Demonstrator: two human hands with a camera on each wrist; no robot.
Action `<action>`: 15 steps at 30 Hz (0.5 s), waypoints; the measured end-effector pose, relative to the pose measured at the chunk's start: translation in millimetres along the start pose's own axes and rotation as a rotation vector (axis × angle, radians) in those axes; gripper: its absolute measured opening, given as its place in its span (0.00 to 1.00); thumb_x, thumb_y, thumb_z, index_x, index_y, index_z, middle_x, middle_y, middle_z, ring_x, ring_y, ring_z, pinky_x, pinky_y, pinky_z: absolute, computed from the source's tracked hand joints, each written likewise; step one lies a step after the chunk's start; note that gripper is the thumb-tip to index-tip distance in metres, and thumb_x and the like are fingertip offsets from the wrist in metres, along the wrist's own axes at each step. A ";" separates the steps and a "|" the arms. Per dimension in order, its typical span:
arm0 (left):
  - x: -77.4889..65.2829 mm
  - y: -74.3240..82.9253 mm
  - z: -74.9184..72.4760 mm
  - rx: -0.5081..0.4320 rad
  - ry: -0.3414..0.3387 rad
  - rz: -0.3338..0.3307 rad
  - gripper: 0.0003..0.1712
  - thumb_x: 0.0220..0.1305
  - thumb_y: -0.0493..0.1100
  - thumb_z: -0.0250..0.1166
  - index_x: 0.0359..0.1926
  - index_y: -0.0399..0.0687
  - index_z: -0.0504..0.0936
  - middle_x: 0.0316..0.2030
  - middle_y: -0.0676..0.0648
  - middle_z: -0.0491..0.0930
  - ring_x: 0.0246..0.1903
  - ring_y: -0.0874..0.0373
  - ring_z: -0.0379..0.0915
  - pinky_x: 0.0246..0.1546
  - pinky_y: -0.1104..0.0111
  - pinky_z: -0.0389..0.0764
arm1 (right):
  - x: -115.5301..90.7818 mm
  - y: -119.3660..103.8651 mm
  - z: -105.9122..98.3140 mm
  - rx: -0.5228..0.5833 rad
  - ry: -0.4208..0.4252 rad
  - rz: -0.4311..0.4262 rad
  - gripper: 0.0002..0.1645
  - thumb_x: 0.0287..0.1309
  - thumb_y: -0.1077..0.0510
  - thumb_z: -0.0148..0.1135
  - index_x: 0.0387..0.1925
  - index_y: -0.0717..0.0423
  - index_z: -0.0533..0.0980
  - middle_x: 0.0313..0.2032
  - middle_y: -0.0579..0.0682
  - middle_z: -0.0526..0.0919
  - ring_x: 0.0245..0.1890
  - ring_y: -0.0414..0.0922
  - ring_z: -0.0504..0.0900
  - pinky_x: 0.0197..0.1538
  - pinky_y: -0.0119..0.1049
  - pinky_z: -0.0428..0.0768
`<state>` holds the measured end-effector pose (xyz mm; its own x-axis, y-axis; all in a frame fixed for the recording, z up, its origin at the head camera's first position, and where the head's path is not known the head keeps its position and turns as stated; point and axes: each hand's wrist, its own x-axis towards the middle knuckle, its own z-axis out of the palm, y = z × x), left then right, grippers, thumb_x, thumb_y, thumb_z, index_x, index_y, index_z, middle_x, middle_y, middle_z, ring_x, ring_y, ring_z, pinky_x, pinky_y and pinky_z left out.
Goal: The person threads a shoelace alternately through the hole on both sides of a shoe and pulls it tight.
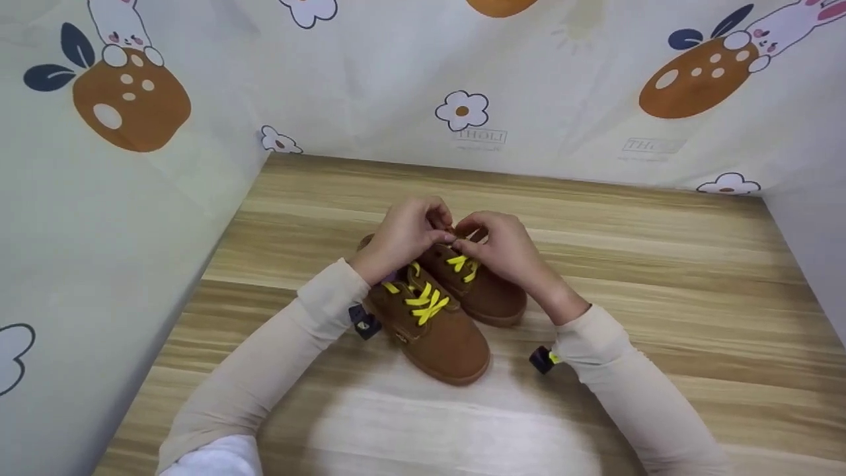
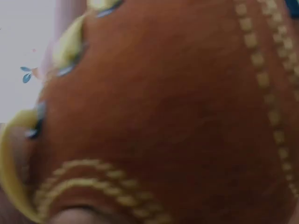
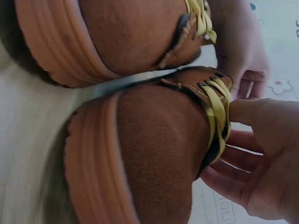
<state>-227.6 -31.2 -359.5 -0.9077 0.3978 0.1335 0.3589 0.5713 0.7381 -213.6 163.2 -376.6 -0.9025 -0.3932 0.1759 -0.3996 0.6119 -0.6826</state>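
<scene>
Two brown lace-up shoes stand side by side with toes toward me: the left shoe (image 1: 446,344) nearer, the right shoe (image 1: 499,297) just behind it. Both carry yellow laces. At the top eyelets of the right shoe my two hands meet, fingertips close together. My left hand (image 1: 410,231) reaches over the left shoe and pinches with thumb and index finger; my right hand (image 1: 505,248) pinches from the other side. In the right wrist view my right thumb lies at the yellow shoelace (image 3: 216,109), with the fingers curled behind the lacing. I cannot tell exactly where the lace ends lie.
The shoes stand on a wood-grain tabletop (image 1: 634,244), with a bright patch of light in front of them. Pale curtain-like walls (image 1: 370,79) printed with rabbits, flowers and orange fruit close in the back and sides. Small black devices (image 1: 543,360) hang at both wrists.
</scene>
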 end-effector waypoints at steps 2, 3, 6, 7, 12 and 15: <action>1.3 0.6 1.8 -0.003 0.027 0.005 0.10 0.56 0.39 0.74 0.34 0.42 0.81 0.32 0.45 0.85 0.31 0.57 0.81 0.34 0.71 0.80 | 1.1 0.6 -1.7 0.009 0.015 0.014 0.11 0.63 0.58 0.64 0.44 0.58 0.85 0.42 0.54 0.89 0.43 0.50 0.87 0.49 0.45 0.83; 2.0 0.8 2.6 -0.008 0.041 0.007 0.11 0.55 0.39 0.75 0.32 0.42 0.80 0.30 0.45 0.84 0.30 0.57 0.80 0.33 0.71 0.80 | 1.5 1.0 -2.5 0.020 0.018 0.026 0.11 0.64 0.58 0.63 0.44 0.58 0.85 0.42 0.54 0.89 0.44 0.49 0.87 0.50 0.45 0.83; 4.1 0.8 5.9 -0.058 0.068 0.007 0.11 0.54 0.39 0.75 0.31 0.43 0.80 0.29 0.45 0.83 0.29 0.58 0.79 0.32 0.72 0.79 | 2.3 1.4 -4.1 0.059 0.021 0.081 0.12 0.67 0.59 0.59 0.44 0.58 0.85 0.43 0.54 0.89 0.44 0.48 0.86 0.51 0.44 0.82; 4.5 1.0 7.0 -0.077 0.072 0.006 0.10 0.55 0.39 0.75 0.31 0.42 0.81 0.30 0.45 0.84 0.29 0.58 0.80 0.32 0.72 0.80 | 2.4 1.3 -4.2 0.073 0.019 0.098 0.12 0.68 0.59 0.59 0.44 0.58 0.85 0.43 0.54 0.89 0.44 0.48 0.86 0.51 0.43 0.82; 4.1 4.8 9.6 -0.133 0.068 -0.018 0.06 0.59 0.36 0.71 0.38 0.40 0.85 0.36 0.43 0.86 0.35 0.55 0.84 0.38 0.71 0.83 | 2.0 1.6 -3.2 0.106 0.013 0.143 0.13 0.68 0.59 0.58 0.44 0.58 0.85 0.42 0.55 0.89 0.42 0.45 0.84 0.48 0.38 0.79; 2.9 7.3 10.1 -0.132 0.055 -0.022 0.09 0.61 0.34 0.69 0.43 0.41 0.85 0.39 0.43 0.86 0.37 0.53 0.85 0.38 0.68 0.84 | 1.4 2.8 -3.9 0.109 0.024 0.154 0.12 0.68 0.58 0.58 0.44 0.58 0.86 0.42 0.54 0.89 0.41 0.44 0.83 0.47 0.36 0.79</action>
<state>-225.4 -18.6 -360.4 -0.9269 0.3443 0.1492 0.3100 0.4787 0.8214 -216.6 167.0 -375.5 -0.9557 -0.2834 0.0790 -0.2377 0.5855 -0.7750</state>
